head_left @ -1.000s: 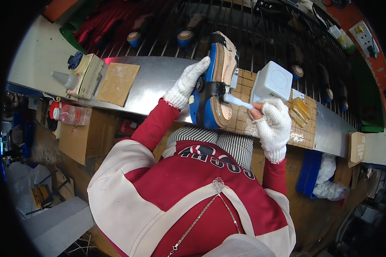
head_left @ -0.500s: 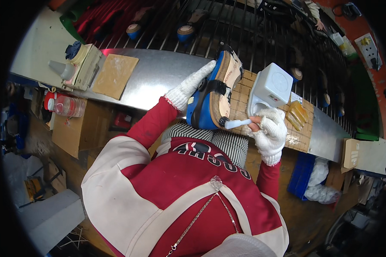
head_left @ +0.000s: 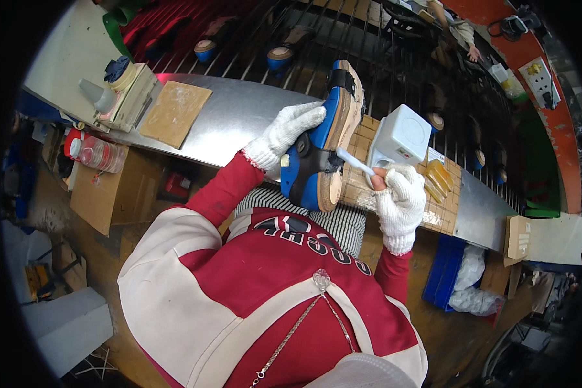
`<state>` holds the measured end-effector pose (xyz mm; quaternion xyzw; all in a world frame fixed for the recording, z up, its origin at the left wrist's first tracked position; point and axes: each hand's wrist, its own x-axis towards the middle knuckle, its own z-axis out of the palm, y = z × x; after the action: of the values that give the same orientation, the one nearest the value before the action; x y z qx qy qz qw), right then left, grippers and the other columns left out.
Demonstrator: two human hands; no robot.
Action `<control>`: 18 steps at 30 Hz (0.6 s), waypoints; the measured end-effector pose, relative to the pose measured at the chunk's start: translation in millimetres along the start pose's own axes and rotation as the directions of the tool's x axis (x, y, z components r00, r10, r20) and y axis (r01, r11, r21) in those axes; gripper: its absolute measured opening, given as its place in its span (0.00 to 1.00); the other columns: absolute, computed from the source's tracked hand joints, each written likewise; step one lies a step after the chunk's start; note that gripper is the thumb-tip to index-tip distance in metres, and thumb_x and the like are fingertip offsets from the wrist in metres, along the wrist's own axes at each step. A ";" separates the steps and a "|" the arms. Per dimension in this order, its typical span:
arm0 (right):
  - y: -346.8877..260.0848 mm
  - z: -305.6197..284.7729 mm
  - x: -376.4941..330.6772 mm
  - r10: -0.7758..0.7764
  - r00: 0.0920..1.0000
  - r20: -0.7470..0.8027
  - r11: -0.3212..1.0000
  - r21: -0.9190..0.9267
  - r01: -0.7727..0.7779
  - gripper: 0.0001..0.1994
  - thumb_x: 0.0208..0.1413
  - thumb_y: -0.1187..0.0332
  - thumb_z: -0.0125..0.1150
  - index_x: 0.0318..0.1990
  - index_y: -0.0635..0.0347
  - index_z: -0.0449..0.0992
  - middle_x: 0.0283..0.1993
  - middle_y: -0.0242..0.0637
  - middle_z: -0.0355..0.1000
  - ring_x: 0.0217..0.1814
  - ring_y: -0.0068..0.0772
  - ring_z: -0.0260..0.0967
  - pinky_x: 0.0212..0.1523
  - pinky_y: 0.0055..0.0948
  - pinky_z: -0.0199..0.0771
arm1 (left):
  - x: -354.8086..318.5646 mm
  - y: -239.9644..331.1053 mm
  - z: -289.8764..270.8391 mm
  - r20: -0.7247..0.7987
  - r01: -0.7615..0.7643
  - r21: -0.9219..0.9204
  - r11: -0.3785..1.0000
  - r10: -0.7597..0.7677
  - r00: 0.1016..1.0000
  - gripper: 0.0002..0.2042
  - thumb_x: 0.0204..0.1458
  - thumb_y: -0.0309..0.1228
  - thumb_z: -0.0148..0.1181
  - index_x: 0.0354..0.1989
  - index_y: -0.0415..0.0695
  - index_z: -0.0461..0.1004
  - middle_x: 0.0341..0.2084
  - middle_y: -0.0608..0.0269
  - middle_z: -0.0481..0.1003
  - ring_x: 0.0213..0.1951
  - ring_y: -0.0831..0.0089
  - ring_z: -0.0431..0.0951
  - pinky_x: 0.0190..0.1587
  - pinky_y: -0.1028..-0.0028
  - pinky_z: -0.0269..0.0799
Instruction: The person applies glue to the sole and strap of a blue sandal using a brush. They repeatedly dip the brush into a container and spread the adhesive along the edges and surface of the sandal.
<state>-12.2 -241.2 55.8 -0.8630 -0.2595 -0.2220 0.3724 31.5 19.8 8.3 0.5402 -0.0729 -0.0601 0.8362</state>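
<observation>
White knit gloves cover both hands. Left hand (head_left: 290, 131) grasps a blue sandal (head_left: 321, 150) with a tan cork-coloured sole, fingers spread flat along its blue side, holding it on edge above the near edge of the metal counter (head_left: 239, 116); sole faces the person's right, heel end low toward the chest, toe end up toward the rack of black bars (head_left: 394, 71) beyond the counter. Right hand (head_left: 399, 199) is clenched around the handle of a small white brush (head_left: 355, 163), whose tip touches the sandal at the seam between black strap and sole. Just beyond the right hand, a white boxy container (head_left: 401, 137) stands on a tan gridded board (head_left: 441, 194) that lies on the counter toward its right end; yellowish streaks mark the board beside the container. Toward the counter's left end lies a flat brown square pad (head_left: 174, 113), and at the far left corner a stack of pale blocks with a grey cone-shaped nozzle (head_left: 96, 96) on top. Below the counter's left part, a clear plastic bottle with a red cap (head_left: 96, 152) lies on a cardboard box (head_left: 103, 194). More sandals (head_left: 279, 58) sit on the rack behind the counter. Under the right end, a blue bin (head_left: 443, 275) with white bags beside it.
</observation>
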 end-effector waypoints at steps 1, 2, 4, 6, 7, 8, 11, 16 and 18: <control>-0.2 1.0 1.2 -0.003 1.000 -0.018 1.000 -0.020 0.003 0.07 0.45 0.70 0.74 0.34 0.56 0.84 0.34 0.34 0.75 0.38 0.36 0.68 0.41 0.32 0.64 | 1.0 -1.2 -1.6 0.009 -0.020 0.028 0.999 0.020 1.000 0.30 0.61 0.45 0.59 0.64 0.35 0.66 0.53 0.54 0.76 0.53 0.71 0.78 0.56 0.70 0.76; -0.4 1.4 1.7 -0.005 0.999 -0.037 0.999 -0.041 0.004 0.08 0.45 0.70 0.74 0.34 0.56 0.84 0.34 0.34 0.76 0.38 0.36 0.68 0.42 0.32 0.64 | 1.4 -1.4 -3.8 0.024 -0.024 0.038 0.999 0.024 0.999 0.31 0.61 0.45 0.60 0.64 0.34 0.65 0.53 0.54 0.76 0.53 0.71 0.78 0.57 0.70 0.75; -1.0 0.8 0.1 -0.010 0.999 -0.053 0.999 -0.038 0.008 0.08 0.45 0.70 0.74 0.34 0.56 0.84 0.35 0.34 0.76 0.39 0.36 0.68 0.42 0.32 0.65 | 2.1 -1.8 -5.9 0.056 -0.008 0.056 0.998 0.005 0.998 0.33 0.60 0.46 0.61 0.65 0.34 0.64 0.54 0.53 0.75 0.55 0.70 0.77 0.58 0.69 0.74; -2.2 -0.7 -3.1 -0.016 0.999 -0.039 1.000 0.003 0.016 0.08 0.45 0.70 0.74 0.34 0.56 0.84 0.35 0.34 0.76 0.40 0.36 0.69 0.43 0.33 0.66 | 2.9 -3.9 -5.0 0.088 -0.013 -0.030 0.999 0.016 0.996 0.34 0.59 0.47 0.62 0.65 0.34 0.63 0.55 0.53 0.75 0.54 0.69 0.77 0.58 0.69 0.75; -2.8 -2.6 -4.5 -0.026 1.000 -0.005 0.998 0.054 0.026 0.07 0.45 0.70 0.74 0.34 0.56 0.84 0.35 0.34 0.76 0.40 0.36 0.69 0.43 0.33 0.66 | 3.4 -5.5 -4.4 0.104 -0.015 -0.066 0.998 0.022 0.994 0.34 0.58 0.48 0.62 0.66 0.34 0.63 0.55 0.53 0.75 0.54 0.69 0.77 0.58 0.69 0.75; -3.3 -5.3 -4.9 -0.035 0.999 0.029 0.995 0.098 0.032 0.07 0.45 0.70 0.74 0.34 0.56 0.84 0.35 0.34 0.76 0.41 0.36 0.69 0.43 0.32 0.66 | 2.9 -7.7 -4.0 0.117 -0.024 -0.135 0.991 0.040 0.992 0.34 0.60 0.46 0.60 0.65 0.30 0.62 0.54 0.52 0.75 0.53 0.71 0.77 0.59 0.73 0.72; -1.7 -8.6 6.2 0.000 1.000 0.029 0.995 0.098 -0.003 0.06 0.47 0.71 0.73 0.32 0.60 0.83 0.33 0.37 0.75 0.38 0.34 0.70 0.38 0.31 0.69 | 9.8 -17.6 -4.4 0.213 -0.026 -0.208 0.978 0.072 0.974 0.37 0.54 0.53 0.64 0.65 0.38 0.64 0.54 0.55 0.75 0.51 0.69 0.79 0.55 0.69 0.77; 22.6 -13.9 65.1 0.101 0.982 -0.162 0.993 0.074 -0.090 0.07 0.56 0.72 0.67 0.34 0.68 0.80 0.34 0.38 0.72 0.28 0.26 0.70 0.29 0.26 0.70 | 16.1 -40.6 -8.2 0.304 0.090 -0.264 0.960 -0.005 0.953 0.48 0.47 0.63 0.66 0.66 0.36 0.61 0.56 0.54 0.74 0.55 0.68 0.78 0.58 0.68 0.75; 28.6 -11.9 75.4 0.121 0.955 -0.271 0.992 0.062 -0.108 0.06 0.54 0.72 0.68 0.34 0.67 0.80 0.34 0.38 0.73 0.28 0.26 0.70 0.30 0.26 0.70 | 15.3 -46.2 -6.9 0.381 0.200 -0.393 0.897 -0.039 0.924 0.46 0.48 0.61 0.66 0.66 0.38 0.62 0.58 0.53 0.73 0.56 0.67 0.77 0.59 0.65 0.75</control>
<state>60.8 -245.8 91.6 -0.8285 -0.1603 -0.3113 0.4370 46.9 4.3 -35.9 0.3279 -0.1777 -0.2258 0.9000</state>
